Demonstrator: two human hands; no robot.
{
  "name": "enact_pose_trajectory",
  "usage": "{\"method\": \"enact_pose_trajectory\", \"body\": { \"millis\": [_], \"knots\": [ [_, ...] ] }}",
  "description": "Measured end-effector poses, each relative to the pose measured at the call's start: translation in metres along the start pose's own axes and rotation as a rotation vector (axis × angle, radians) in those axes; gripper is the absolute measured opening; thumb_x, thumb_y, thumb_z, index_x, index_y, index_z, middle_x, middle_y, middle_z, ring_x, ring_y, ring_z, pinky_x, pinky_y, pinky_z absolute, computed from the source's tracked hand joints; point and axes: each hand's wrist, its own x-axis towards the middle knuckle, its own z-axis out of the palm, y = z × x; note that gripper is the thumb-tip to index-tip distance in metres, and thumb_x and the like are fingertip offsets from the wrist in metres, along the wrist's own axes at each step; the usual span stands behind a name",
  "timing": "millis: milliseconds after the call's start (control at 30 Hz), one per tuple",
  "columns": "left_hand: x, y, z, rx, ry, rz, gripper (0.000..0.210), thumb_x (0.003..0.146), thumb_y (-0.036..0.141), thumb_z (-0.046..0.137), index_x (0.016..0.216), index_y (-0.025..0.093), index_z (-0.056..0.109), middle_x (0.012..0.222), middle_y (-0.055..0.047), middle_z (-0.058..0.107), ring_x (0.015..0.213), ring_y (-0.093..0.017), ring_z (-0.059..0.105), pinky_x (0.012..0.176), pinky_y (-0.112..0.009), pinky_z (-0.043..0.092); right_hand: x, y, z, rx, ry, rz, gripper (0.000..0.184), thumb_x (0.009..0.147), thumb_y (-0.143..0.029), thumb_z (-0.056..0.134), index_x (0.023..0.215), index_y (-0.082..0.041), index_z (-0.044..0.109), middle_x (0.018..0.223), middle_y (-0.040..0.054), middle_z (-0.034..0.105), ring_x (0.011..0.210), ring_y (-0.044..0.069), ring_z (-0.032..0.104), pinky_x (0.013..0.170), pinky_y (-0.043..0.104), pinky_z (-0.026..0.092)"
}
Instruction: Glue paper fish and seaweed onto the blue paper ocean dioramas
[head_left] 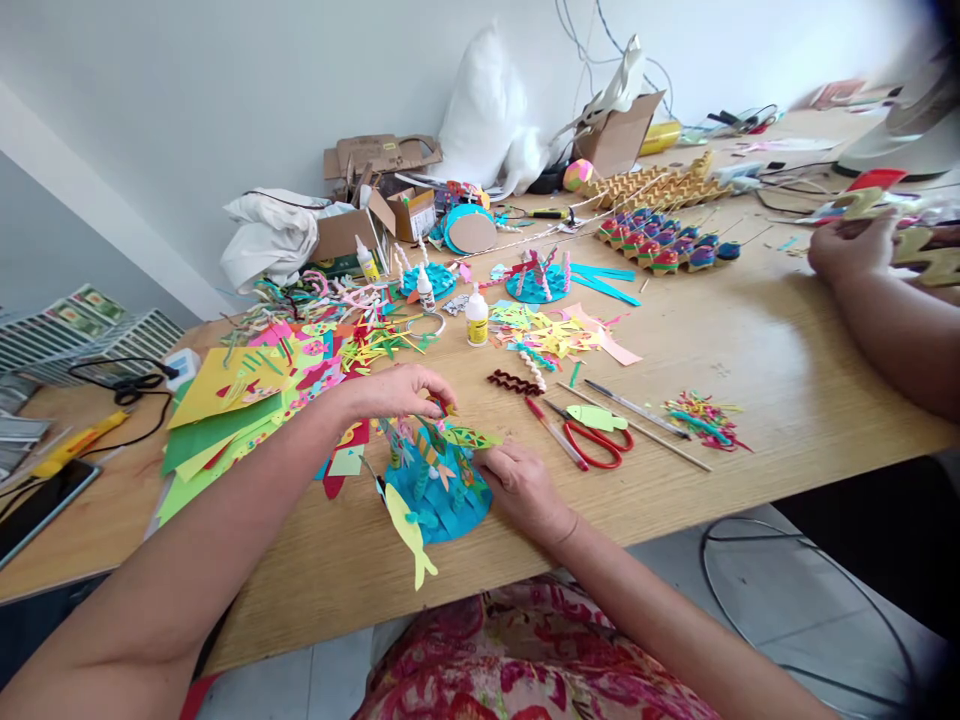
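Observation:
In front of me stands a round blue woven-paper base (450,515) with paper fish and twisted pipe-cleaner stems on it. A yellow paper fish (405,520) sticks out over its near left edge. My left hand (401,393) arches over the top of the piece, fingers curled down; what its fingertips hold is hidden. At the right side my right hand (525,488) pinches the tail end of a green patterned paper fish (469,437) between thumb and forefinger. Red-handled scissors (596,445) lie right of this hand, with a light-green paper fish (598,417) across them.
Glue bottles (477,318) and two more blue bases (537,282) stand farther back. Coloured paper sheets (217,400) are piled at left. Pens (556,433), a thin stick (675,441) and paper scraps (705,418) lie at right. Another person's hand (855,248) holds a yellowish piece.

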Motion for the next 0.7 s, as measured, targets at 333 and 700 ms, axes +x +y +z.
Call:
{"method": "enact_pose_trajectory", "body": {
  "millis": [333,700],
  "knots": [
    [0.0005,0.0013,0.0004,-0.120,-0.023,0.002,0.027,0.074,0.016,0.050,0.098,0.017,0.061,0.093,-0.001,0.064,0.089,-0.012,0.056,0.079,-0.021,0.039,-0.0002,0.0007,0.0018,-0.055,-0.043,-0.028,0.024,0.084,-0.017,0.039,0.068,-0.018,0.057,0.058,0.0022,0.056,0.057,0.012,0.048,0.056,0.021,0.034],
    [0.0024,0.0040,-0.0039,-0.073,-0.078,0.135,0.020,0.078,0.020,0.049,0.091,0.017,0.064,0.092,-0.002,0.062,0.088,-0.012,0.055,0.080,-0.020,0.039,0.0004,-0.0024,-0.0021,0.004,-0.063,0.043,0.023,0.085,-0.018,0.039,0.070,-0.017,0.057,0.063,0.0040,0.059,0.060,0.013,0.053,0.057,0.020,0.038]
  ]
}}
